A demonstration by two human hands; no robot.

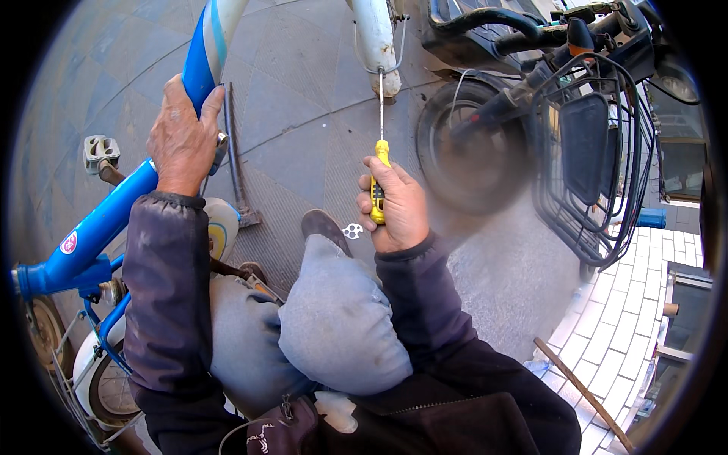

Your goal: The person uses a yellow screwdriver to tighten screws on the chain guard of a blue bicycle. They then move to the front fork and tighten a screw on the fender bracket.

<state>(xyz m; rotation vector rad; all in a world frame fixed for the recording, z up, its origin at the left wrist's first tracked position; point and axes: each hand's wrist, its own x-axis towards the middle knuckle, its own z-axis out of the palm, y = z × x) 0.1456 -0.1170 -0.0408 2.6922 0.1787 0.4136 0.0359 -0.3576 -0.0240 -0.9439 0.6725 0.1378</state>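
My left hand [182, 136] is wrapped round the blue and white frame tube [201, 64] of a bicycle at the left. In my right hand [400, 203] is a screwdriver [382, 152] with a yellow handle. Its thin shaft points away from me, and the tip meets the lower end of a dirty white mudguard [375, 38], where a wire stay [403, 45] is attached. Whether the tip sits in a screw is too small to tell. More of the blue frame [106, 224] slants down below my left hand.
A long-handled hammer [235, 163] lies on the paving beside my left hand. A small flat metal tool with holes [353, 231] is near my shoe [324, 224]. Right of me stands an electric bike with a black wire basket [588, 152]. A wooden stick [584, 394] leans by white tiles [622, 303].
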